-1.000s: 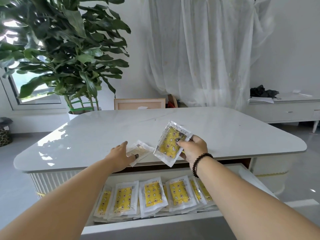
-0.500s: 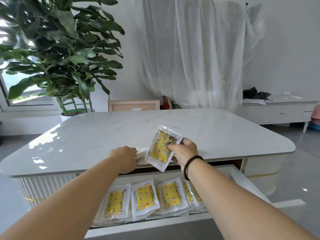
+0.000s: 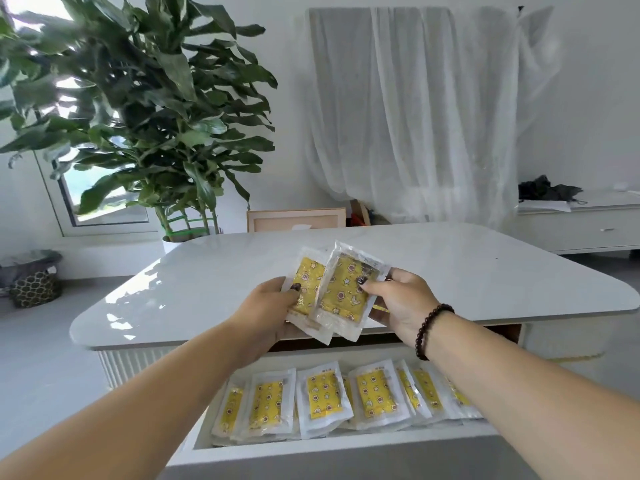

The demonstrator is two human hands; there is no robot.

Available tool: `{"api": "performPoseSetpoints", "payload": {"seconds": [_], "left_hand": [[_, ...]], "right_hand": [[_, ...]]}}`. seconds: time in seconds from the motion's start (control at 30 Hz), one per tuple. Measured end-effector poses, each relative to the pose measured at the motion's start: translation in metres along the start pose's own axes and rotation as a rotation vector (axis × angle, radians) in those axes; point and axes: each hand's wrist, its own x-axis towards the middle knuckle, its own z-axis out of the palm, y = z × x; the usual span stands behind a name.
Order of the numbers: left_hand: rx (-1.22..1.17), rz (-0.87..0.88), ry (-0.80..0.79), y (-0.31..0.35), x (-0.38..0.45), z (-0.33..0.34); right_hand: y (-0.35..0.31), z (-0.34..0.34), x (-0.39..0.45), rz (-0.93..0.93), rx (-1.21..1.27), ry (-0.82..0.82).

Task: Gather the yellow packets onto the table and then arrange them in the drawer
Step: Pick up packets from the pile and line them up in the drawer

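Right now I have both hands up over the near edge of the bench [image 3: 221, 271]. My left hand [image 3: 266, 310] pinches one packet [image 3: 306, 289], thumb on its face, and my right hand [image 3: 401, 303] pinches a second packet [image 3: 346, 292] that overlaps the first on its right. Both are clear of the bench top. Below, the open drawer [image 3: 311, 448] holds a row of packets [image 3: 325, 396] lying overlapped from left to right. A plant [image 3: 138, 116] stands far left.
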Motion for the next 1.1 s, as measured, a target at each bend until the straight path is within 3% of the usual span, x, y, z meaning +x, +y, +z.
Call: {"api": "performPoseSetpoints", "payload": {"seconds": [0.13, 0.3, 0.57, 0.67, 0.9, 1.1], "left_hand": [[-0.095, -0.010, 0.000, -0.002, -0.009, 0.010], [-0.018, -0.002, -0.087, -0.010, -0.011, 0.019], [0.104, 0.015, -0.001, -0.017, -0.004, 0.008], [0.140, 0.007, 0.011, -0.019, 0.000, 0.002], [0.186, -0.216, -0.062, -0.035, 0.004, -0.022], [0.297, -0.469, -0.088, -0.060, -0.001, -0.059]], "right_hand": [[0.007, 0.011, -0.011, 0.001, -0.031, -0.010], [0.016, 0.017, -0.014, 0.003, -0.095, 0.053], [0.014, 0.011, -0.012, -0.109, -0.310, -0.030], [0.019, 0.011, -0.004, -0.066, -0.342, -0.028], [0.058, 0.027, 0.004, 0.036, -0.374, -0.090], [0.115, 0.060, 0.003, 0.129, -0.526, -0.254]]}}
